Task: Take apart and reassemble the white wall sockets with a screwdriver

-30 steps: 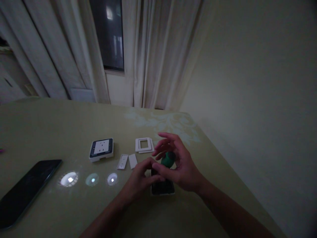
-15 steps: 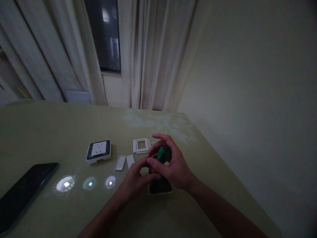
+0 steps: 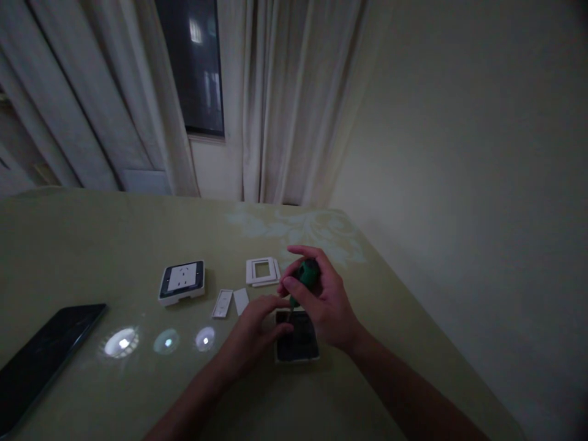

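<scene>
My right hand (image 3: 331,300) wraps its fingers round the green and black handle of a screwdriver (image 3: 307,274). The shaft slants down and left to the upper left part of a dark-faced socket box (image 3: 298,343) with a pale rim, lying on the table. My left hand (image 3: 255,324) grips that box at its left side, thumb over the face and index finger by the far edge, close to the screwdriver shaft. Whether the tip sits in a screw is too small to tell.
To the left is another socket box (image 3: 184,282) with a white socket face. Two small white plates (image 3: 223,304) and white square frames (image 3: 250,272) lie beyond my left hand. A dark tablet (image 3: 50,349) rests at far left. A wall (image 3: 459,184) borders the table's right side.
My right hand and the screwdriver have shifted slightly right, away from my left fingers. The left hand has drawn back a little, so the shaft and more of the box now show.
</scene>
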Tool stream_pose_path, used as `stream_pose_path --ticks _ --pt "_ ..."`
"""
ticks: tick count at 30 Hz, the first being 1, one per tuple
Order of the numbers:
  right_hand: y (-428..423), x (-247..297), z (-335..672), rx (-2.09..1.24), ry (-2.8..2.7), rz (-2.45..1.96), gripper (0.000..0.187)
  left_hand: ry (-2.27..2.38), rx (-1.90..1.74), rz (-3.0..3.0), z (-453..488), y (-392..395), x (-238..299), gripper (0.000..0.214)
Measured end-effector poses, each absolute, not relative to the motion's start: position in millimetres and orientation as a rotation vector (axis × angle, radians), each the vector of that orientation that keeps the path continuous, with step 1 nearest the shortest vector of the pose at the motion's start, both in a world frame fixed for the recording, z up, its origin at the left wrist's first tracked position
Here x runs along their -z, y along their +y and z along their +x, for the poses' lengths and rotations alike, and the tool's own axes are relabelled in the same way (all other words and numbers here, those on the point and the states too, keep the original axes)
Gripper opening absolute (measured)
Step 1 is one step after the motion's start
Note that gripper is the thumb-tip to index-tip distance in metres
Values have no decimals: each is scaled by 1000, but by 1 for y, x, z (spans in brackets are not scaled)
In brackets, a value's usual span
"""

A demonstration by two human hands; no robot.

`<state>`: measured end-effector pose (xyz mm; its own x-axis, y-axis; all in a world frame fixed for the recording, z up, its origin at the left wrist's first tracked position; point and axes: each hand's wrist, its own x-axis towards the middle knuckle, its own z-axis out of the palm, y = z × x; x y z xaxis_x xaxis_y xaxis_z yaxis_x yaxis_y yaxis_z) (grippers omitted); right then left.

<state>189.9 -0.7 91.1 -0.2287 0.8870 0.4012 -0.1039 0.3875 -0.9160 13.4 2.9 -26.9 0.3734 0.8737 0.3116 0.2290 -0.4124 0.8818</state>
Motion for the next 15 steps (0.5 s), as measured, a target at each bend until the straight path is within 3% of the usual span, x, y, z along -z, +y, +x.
stream_pose_path --ticks 5,15 --pt "1 -96 208 -978 -1357 -736 37 912 -979 1940 10 5 35 14" --pt "4 -67 245 -912 -1252 -827 36 883 -936 1991 -1 8 45 14"
